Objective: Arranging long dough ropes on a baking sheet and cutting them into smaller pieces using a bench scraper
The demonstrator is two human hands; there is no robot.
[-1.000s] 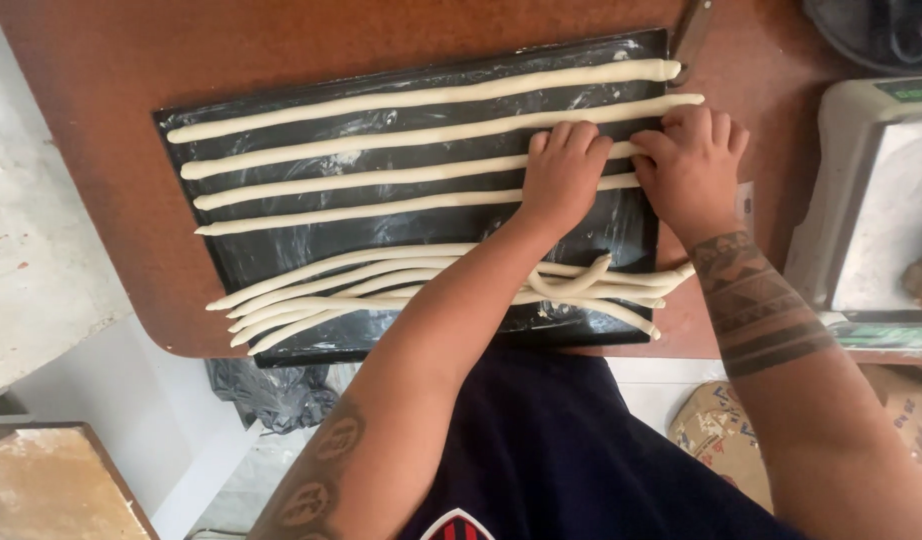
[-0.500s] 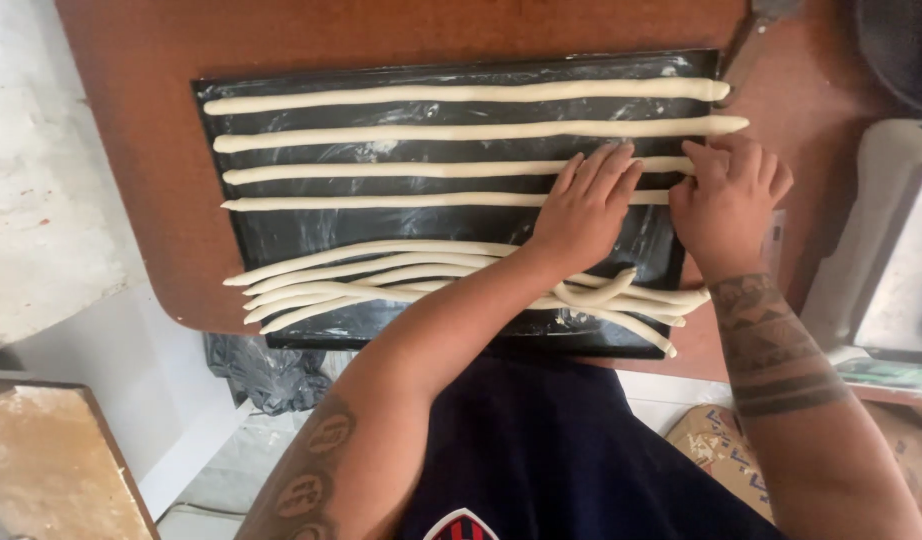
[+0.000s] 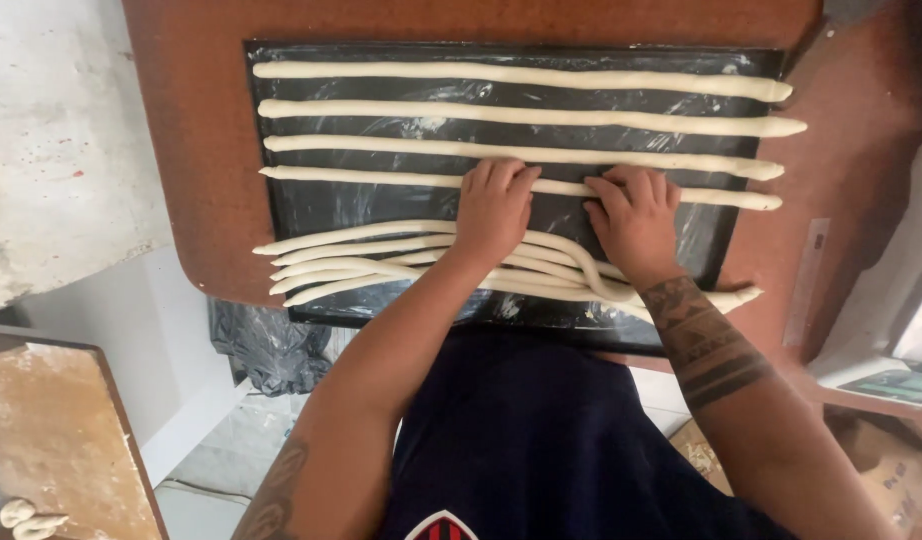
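Loose bunch of dough ropes (image 3: 381,262) lies nearest, just behind wrists, partly under forearms. Left hand (image 3: 493,208) and right hand (image 3: 636,218) now flat, fingers spread, pressing palm-down, gripping nothing; both sit further left along fourth dough rope (image 3: 361,177) than a second ago. Fingertips touch it. Beyond fingers: three straight ropes (image 3: 521,112) on black mat (image 3: 311,210), brown surface (image 3: 196,150).
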